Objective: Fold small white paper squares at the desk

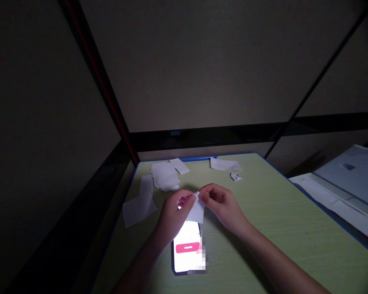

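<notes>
Left hand (174, 210) and right hand (222, 204) pinch paper slip (198, 210) between them — above phone (187, 249)

A lit phone (187, 245) lies on the green table (279, 228). Loose paper slips (164, 176) pile near its far-left corner — 1 larger sheet (225, 164) and 1 crumpled scrap (235, 177) lie apart, farther right.

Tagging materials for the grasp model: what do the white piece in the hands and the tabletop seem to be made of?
The white piece looks like thin matte paper. It is creased and bends where the left hand and right hand pinch it. The tabletop is probably laminate, pale green with a faint wood-like grain, low sheen and a blue edge band, but the dim light leaves that open.
</notes>
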The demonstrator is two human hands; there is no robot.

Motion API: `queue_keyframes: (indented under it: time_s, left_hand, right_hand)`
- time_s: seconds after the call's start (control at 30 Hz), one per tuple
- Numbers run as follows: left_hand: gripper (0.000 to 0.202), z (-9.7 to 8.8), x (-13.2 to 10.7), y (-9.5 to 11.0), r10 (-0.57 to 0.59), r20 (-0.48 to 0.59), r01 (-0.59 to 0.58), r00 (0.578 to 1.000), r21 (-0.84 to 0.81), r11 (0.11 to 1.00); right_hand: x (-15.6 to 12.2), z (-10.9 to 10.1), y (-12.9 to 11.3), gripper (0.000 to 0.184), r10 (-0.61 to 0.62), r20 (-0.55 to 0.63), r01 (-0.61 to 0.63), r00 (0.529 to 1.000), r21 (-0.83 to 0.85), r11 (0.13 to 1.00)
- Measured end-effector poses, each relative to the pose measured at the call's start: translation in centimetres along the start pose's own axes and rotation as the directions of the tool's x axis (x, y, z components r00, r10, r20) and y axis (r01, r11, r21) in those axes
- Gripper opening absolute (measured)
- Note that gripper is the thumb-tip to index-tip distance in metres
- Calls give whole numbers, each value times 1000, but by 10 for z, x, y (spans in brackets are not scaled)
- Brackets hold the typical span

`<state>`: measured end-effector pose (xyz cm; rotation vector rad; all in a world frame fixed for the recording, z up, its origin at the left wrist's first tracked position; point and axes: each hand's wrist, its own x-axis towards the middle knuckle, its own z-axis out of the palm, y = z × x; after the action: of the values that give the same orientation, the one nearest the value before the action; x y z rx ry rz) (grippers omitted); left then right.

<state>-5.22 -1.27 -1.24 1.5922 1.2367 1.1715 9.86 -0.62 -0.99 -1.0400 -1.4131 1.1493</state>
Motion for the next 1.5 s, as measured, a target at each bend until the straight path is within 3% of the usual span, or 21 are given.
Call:
queue_keyframes:
  time_s: [0.57, 0.73, 0.97, 1.17, 1.5]
  left_hand:
    - [20, -6, -4, 4, 118, 71, -133, 990, 260, 956]
    - [23, -6, -4, 6, 126, 76, -140, 989, 215, 967]
    - [20, -2, -3, 2, 54, 86, -60, 995, 66, 996]
    - [17, 0, -3, -2, 27, 43, -27, 999, -19, 999]
    - [17, -3, -1, -1, 26, 53, -28, 998, 34, 999]
  right_hand:
    - [2, -4, 0, 21, 49, 94, -53, 994, 43, 998]
    - [2, -7, 0, 24, 78, 140, -93, 987, 98, 991]
    - [3, -7, 0, 19, 73, 123, -90, 990, 144, 985]
    - [2, -5, -2, 19, 69, 140, -88, 988, 138, 986]
    - [2, -8, -7, 19, 60, 141, -66, 988, 35, 997]
